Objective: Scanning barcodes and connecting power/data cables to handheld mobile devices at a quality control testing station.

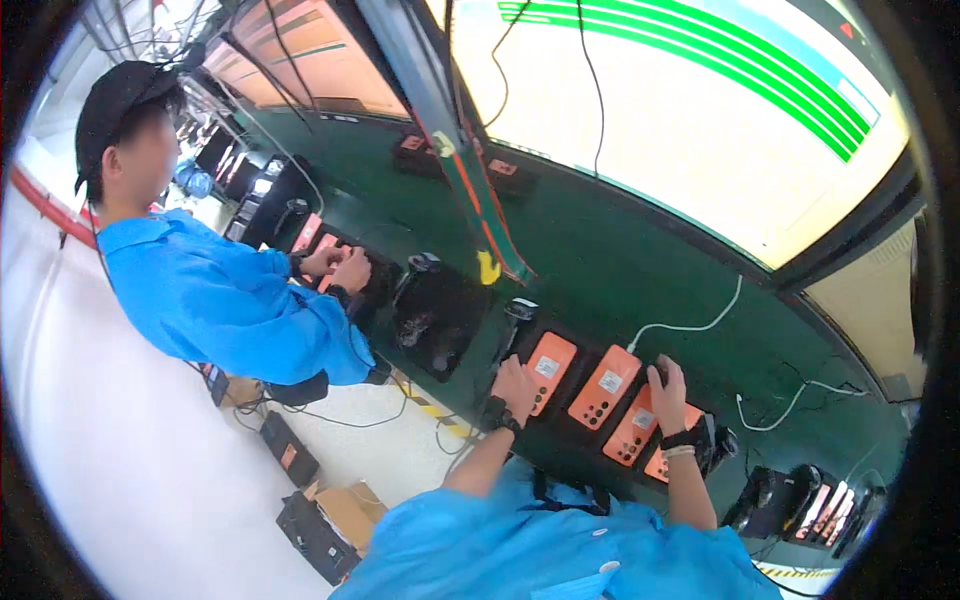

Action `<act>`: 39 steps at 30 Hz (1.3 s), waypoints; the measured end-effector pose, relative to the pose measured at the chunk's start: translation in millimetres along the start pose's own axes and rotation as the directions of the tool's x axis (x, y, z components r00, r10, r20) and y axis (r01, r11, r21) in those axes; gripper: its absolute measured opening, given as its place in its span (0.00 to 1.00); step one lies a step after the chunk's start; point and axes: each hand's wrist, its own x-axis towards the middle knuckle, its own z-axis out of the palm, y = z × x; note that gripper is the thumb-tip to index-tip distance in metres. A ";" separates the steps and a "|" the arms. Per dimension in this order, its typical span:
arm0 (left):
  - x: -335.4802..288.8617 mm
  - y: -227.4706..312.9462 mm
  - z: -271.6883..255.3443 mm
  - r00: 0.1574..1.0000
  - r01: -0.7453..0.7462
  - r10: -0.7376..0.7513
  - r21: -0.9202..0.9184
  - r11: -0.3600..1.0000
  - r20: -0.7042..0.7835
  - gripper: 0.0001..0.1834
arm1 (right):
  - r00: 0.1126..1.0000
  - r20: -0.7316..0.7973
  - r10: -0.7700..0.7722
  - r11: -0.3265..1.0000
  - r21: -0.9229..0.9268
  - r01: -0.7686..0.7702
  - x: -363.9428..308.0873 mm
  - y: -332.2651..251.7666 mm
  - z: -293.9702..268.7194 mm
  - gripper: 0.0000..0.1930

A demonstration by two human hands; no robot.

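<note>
A row of several coral-orange phones lies face down on black mats, camera lenses toward me. My left hand (515, 390) rests against the left edge of the leftmost phone (550, 368), its fingers stretched out. Beside it lies a second phone (603, 383) with a white label, and a white cable (690, 324) runs to its top end. Over the upper right of the third phone (628, 435) is my right hand (670, 394), fingers loosely bent and apart. A further phone (657, 466) is partly hidden by my right wrist.
At left, a co-worker in blue (220, 300) handles similar phones. A large monitor (660, 120) stands behind the green bench (590, 262); a metal post (465, 180) rises left of it. A loose white cable (795, 415) and black stands (765, 498) lie right. Cartons (350, 510) sit on the floor.
</note>
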 end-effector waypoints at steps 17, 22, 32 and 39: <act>-2.5 1.4 -7.0 1.000 -0.015 0.016 -0.037 0.999 0.024 0.18 | 0.995 0.005 0.104 0.992 0.067 -0.105 1.0 -39.4 50.6 0.16; -3.6 -4.5 6.5 1.000 0.003 -0.002 -0.011 1.000 0.007 0.19 | 0.989 -0.004 0.148 0.988 -0.034 -0.148 6.5 -42.3 60.4 0.16; -7.5 -2.7 -8.7 0.983 0.001 0.006 -0.035 0.999 0.183 0.18 | 0.949 -0.011 0.314 0.933 0.189 -0.307 89.5 17.5 45.5 0.15; -1.0 -2.6 -8.8 0.987 -0.028 0.045 -0.112 0.993 0.155 0.18 | 0.912 0.182 0.367 -0.030 0.982 -0.184 151.5 -34.9 53.7 0.17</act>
